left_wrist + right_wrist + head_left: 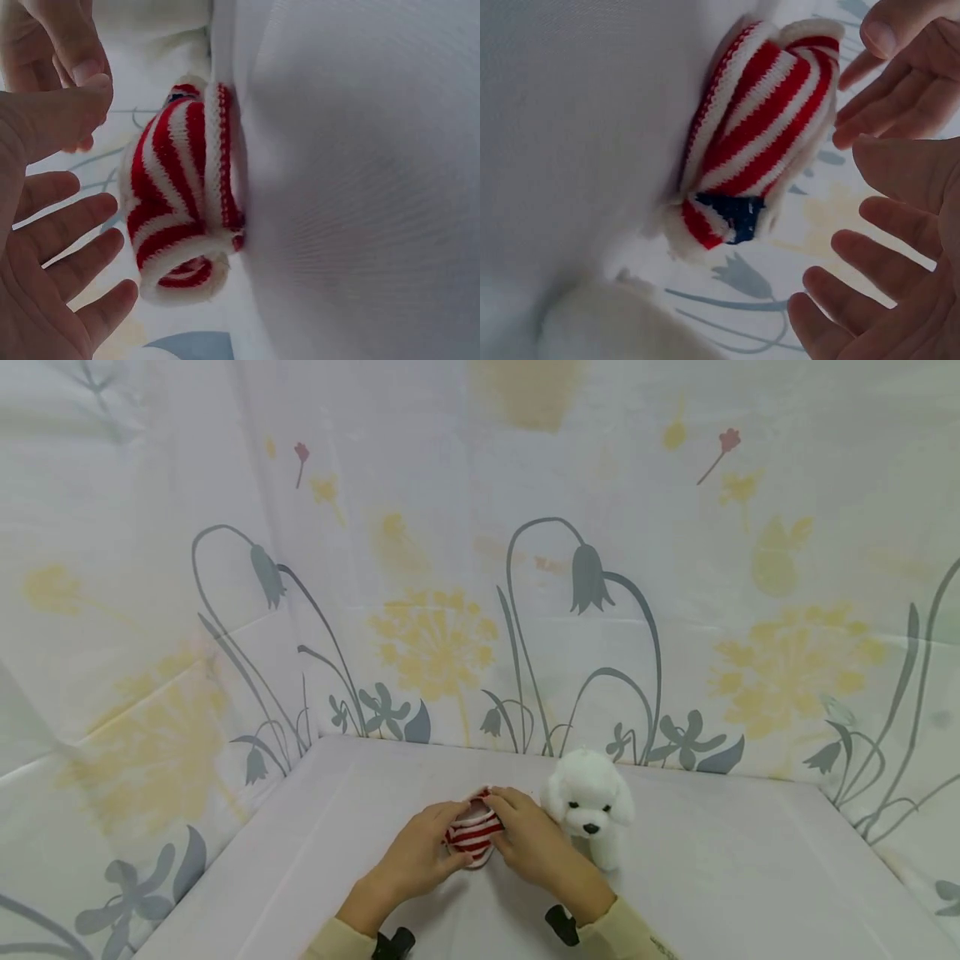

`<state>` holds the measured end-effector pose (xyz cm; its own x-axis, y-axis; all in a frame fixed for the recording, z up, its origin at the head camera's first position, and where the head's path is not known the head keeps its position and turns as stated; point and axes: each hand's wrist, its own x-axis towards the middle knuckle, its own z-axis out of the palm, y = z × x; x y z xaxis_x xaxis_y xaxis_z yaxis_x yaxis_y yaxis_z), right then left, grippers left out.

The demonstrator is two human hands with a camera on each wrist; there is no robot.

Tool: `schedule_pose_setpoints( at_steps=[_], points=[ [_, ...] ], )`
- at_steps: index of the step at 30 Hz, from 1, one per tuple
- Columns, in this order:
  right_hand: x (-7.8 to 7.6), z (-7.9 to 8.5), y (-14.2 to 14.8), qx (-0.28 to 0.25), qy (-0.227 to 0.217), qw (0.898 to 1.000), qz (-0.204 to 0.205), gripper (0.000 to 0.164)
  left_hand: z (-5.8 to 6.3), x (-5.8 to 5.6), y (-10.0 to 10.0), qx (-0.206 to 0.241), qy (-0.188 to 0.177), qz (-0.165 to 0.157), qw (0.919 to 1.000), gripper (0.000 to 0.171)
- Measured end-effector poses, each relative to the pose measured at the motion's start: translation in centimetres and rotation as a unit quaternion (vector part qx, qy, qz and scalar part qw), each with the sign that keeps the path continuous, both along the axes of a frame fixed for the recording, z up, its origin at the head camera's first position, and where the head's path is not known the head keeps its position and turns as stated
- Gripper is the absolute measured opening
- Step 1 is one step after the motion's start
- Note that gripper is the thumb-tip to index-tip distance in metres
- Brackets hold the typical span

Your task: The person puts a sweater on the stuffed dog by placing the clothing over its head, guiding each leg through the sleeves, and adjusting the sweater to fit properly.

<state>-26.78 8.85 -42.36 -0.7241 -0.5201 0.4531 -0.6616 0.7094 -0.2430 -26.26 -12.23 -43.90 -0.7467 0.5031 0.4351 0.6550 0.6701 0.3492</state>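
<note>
A small knitted sweater [476, 837] with red and white stripes lies on the white table between the two hands. In the left wrist view the sweater [169, 165] shows a white-edged sleeve opening and a ribbed hem. A dark blue patch marks the sweater [769, 120] in the right wrist view. The left hand [422, 852] is at its left side, with fingers spread and fairly straight. From the right, the right hand [536, 839] reaches over it, fingers extended. Both wrist views show a gap between the fingers and the knit.
A white plush dog [588, 802] stands right behind the right hand, close to the forearm. Behind the table [720, 868] hangs a pale cloth [450, 485] printed with flowers, which also covers the left side.
</note>
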Motion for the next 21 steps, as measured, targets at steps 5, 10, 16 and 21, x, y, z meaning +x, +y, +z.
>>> schedule_pose_setpoints(
  at_steps=[5, 10, 16, 21],
  points=[
    [-0.7, -0.7, -0.3, 0.026, -0.017, 0.999, -0.005, 0.038, -0.7, -0.4, 0.4, -0.027, -0.007, -0.006, 0.9996, 0.064],
    [-1.0, -1.2, -0.4, 0.050, -0.014, 0.998, -0.018, 0.033, -1.1, -0.6, 0.6, -0.047, -0.002, 0.001, 0.9989, 0.057],
    [-1.3, -1.5, -0.3, 0.058, 0.005, 0.998, 0.016, 0.032, -0.9, -0.5, 0.4, -0.043, 0.029, -0.001, 0.9987, 0.035],
    [-1.4, -1.8, -0.5, 0.066, -0.003, 0.997, 0.033, 0.024, -0.9, -0.5, 0.3, -0.041, 0.039, -0.013, 0.9983, 0.018]
  ],
)
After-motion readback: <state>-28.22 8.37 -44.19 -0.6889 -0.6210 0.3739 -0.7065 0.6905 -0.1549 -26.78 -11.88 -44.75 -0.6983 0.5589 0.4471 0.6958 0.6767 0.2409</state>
